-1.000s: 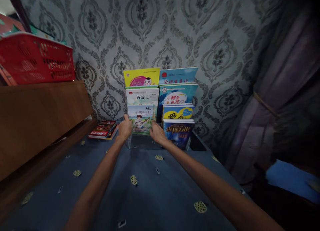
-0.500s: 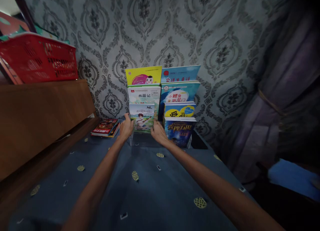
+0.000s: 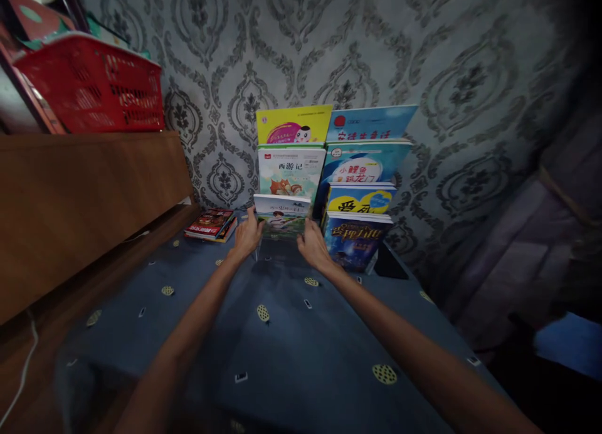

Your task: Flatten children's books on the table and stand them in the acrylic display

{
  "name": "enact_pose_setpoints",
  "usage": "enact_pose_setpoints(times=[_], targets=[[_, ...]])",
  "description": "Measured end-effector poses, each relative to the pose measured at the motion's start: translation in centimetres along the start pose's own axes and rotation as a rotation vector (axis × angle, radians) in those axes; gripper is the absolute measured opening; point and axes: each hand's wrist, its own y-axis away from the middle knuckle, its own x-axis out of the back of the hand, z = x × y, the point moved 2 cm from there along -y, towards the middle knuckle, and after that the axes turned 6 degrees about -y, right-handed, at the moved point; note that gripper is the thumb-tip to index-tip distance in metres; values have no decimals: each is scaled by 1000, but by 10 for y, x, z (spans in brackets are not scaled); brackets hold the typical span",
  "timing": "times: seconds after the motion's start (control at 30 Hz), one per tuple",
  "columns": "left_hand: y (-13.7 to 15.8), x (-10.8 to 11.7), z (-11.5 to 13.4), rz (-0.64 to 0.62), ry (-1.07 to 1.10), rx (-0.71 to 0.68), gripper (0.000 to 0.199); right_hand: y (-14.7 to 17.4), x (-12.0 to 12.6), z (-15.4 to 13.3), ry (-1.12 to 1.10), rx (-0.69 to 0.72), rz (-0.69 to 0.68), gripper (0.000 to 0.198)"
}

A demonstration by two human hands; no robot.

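Note:
My left hand (image 3: 248, 234) and my right hand (image 3: 314, 243) grip the two side edges of a small book (image 3: 285, 219) with a seated figure on its cover. The book leans, its top edge toward me. Behind it stand a white picture-cover book (image 3: 291, 170) and a yellow book (image 3: 277, 121). Beside them on the right, a second column holds a light blue book (image 3: 376, 121), a teal book (image 3: 364, 164), a yellow-and-blue book (image 3: 360, 199) and a dark blue book (image 3: 355, 241) in front. A see-through stand (image 3: 281, 251) shows under the held book.
Dark blue patterned cloth (image 3: 277, 352) covers the table. To the left lies a small stack of books (image 3: 211, 224). A red basket (image 3: 94, 86) sits on a wooden cabinet (image 3: 94, 195). Patterned wallpaper is behind, a purple curtain (image 3: 540, 221) at the right.
The small book between my hands has tipped, its top coming toward me, baring more of the white book behind. My view has shifted, so the books appear farther right.

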Motion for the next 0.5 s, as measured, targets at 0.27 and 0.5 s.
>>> enact_pose_setpoints(times=[0.27,0.5], targets=[[4,-16,-50,0,-40,18,44,12,0,2,7,21,-2,65],[-7,-30,-123,-56,-310,212,46,77,-22,10,-92,190,51,59]])
